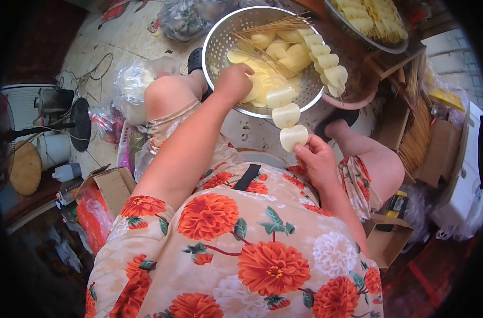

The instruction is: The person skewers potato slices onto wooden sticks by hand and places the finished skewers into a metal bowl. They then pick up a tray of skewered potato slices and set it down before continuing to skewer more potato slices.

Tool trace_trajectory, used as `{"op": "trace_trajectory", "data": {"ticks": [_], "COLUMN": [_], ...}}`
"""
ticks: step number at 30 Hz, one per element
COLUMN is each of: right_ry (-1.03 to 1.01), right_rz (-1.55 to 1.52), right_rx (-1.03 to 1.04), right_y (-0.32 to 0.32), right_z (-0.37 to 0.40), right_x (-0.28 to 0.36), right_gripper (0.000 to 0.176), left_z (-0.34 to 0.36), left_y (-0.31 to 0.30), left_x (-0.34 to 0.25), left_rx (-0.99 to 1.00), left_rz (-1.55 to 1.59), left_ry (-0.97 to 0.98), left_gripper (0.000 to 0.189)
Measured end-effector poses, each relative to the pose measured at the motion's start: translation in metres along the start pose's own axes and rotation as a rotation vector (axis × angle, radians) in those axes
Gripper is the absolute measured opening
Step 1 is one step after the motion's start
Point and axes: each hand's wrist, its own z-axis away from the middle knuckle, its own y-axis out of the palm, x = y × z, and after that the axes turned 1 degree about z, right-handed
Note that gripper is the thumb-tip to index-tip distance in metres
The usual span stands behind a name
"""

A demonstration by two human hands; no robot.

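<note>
Heads up: push a thin slice on too close to its edge and it could tear, and a loose pinch might let the skewer (pixel 286 115) twist. Can't make out its tip, so watch for a poke too. Your right hand (pixel 315 159) is pinching the skewer's near end, and the rest slants away over the colander (pixel 210 58) rim, to the right of your left hand (pixel 233 85). That one's curled over the loose slices (pixel 260 74); can't tell if it's gripping any.
</note>
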Motion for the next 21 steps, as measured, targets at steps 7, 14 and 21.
{"op": "trace_trajectory", "data": {"ticks": [7,14,21], "right_ry": [0.078,0.104,0.119], "right_rz": [0.098,0.088,0.075], "right_rx": [0.120,0.123,0.105], "right_y": [0.002,0.004,0.001], "right_z": [-0.002,-0.001,-0.004], "right_x": [-0.001,-0.001,-0.002], "right_gripper": [0.017,0.017,0.016], "left_z": [0.008,0.007,0.004], "left_y": [-0.024,-0.025,-0.019], "left_x": [-0.017,-0.016,-0.011], "left_rx": [0.023,-0.084,-0.031], "left_rz": [1.184,1.377,1.338], "left_ry": [-0.434,-0.425,-0.389], "left_gripper": [0.022,0.022,0.017]}}
